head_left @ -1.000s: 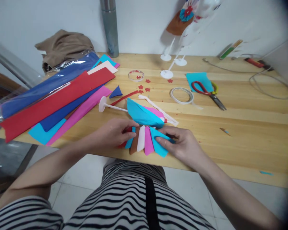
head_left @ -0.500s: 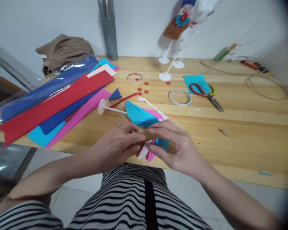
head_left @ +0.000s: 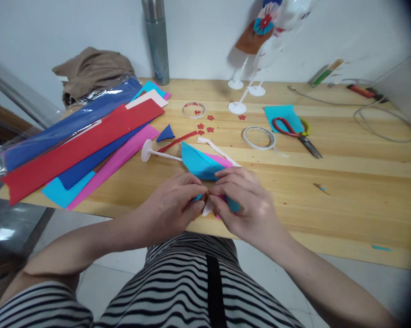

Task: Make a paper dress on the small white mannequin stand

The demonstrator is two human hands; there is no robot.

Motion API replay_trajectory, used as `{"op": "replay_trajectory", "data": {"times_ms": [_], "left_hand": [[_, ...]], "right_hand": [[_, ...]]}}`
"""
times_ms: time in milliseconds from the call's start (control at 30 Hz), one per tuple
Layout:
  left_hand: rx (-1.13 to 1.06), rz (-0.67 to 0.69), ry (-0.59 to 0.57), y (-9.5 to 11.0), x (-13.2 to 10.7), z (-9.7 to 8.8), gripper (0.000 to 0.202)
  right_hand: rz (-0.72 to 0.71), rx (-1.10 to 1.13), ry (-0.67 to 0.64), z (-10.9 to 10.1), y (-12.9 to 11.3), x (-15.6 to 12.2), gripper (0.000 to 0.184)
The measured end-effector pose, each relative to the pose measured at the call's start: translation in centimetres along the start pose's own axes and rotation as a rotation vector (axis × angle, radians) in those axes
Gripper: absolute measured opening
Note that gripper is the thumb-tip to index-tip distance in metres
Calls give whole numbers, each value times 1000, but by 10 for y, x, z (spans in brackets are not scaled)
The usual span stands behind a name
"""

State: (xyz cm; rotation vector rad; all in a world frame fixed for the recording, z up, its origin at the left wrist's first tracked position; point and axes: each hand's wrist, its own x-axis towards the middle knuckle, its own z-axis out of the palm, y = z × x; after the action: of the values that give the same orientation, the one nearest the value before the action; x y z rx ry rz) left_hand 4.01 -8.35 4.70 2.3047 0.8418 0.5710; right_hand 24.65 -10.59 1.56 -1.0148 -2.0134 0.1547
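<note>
Close to the table's front edge, my left hand [head_left: 178, 200] and my right hand [head_left: 244, 198] meet with fingertips pinched on a small piece of coloured crepe paper [head_left: 208, 208]. White, pink and blue bits of it peek out between and below the fingers; the rest is hidden. Just beyond the hands lies a paper cone [head_left: 200, 161], blue outside with pink behind it, on a white stick [head_left: 166, 156] with a round base [head_left: 146, 150]. A white paper strip [head_left: 219, 151] runs behind the cone.
Crepe paper sheets [head_left: 89, 146] are piled at left. Small red paper flowers [head_left: 210, 130], a tape roll [head_left: 259, 138] and scissors [head_left: 303, 136] lie beyond the hands. A grey flask [head_left: 158, 52] and white stick stands [head_left: 237, 108] are at the back.
My right hand's fingers have closed in toward my left hand, and both now pinch at the crepe paper piece. Less of its white and pink shows.
</note>
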Motion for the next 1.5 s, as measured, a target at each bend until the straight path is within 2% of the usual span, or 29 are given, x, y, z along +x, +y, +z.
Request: {"op": "replay_trajectory", "data": {"times_ms": [233, 400, 567, 733, 867, 967, 1100, 1167, 1267, 1367, 1500], "left_hand": [[53, 26, 54, 2, -2, 6, 23], [146, 18, 123, 1, -4, 1, 42], [101, 8, 163, -7, -4, -21, 33], [33, -38, 207, -18, -1, -36, 21], [-26, -155, 192, -23, 2, -44, 23], [-71, -107, 131, -23, 8, -48, 29], [-145, 33, -7, -18, 22, -42, 50], [-153, 116, -9, -15, 28, -34, 52], [-99, 191, 17, -9, 34, -20, 37], [-68, 155, 40, -6, 34, -9, 16], [-81, 139, 91, -9, 30, -8, 20]], "right_hand": [[-48, -64, 3, 7, -4, 0, 23], [-21, 10, 3, 8, -9, -2, 23], [100, 190, -92, -9, -12, -7, 23], [198, 267, -69, -27, 0, -17, 19], [257, 393, -53, -43, 11, -19, 19], [275, 429, -53, -52, 14, -13, 15], [232, 384, -79, -51, 9, -2, 13], [195, 359, -117, -48, 6, 3, 13], [126, 308, -170, -42, 1, 7, 13], [75, 261, -208, -37, -1, 11, 12], [31, 234, -221, -32, 0, 17, 12]]}}
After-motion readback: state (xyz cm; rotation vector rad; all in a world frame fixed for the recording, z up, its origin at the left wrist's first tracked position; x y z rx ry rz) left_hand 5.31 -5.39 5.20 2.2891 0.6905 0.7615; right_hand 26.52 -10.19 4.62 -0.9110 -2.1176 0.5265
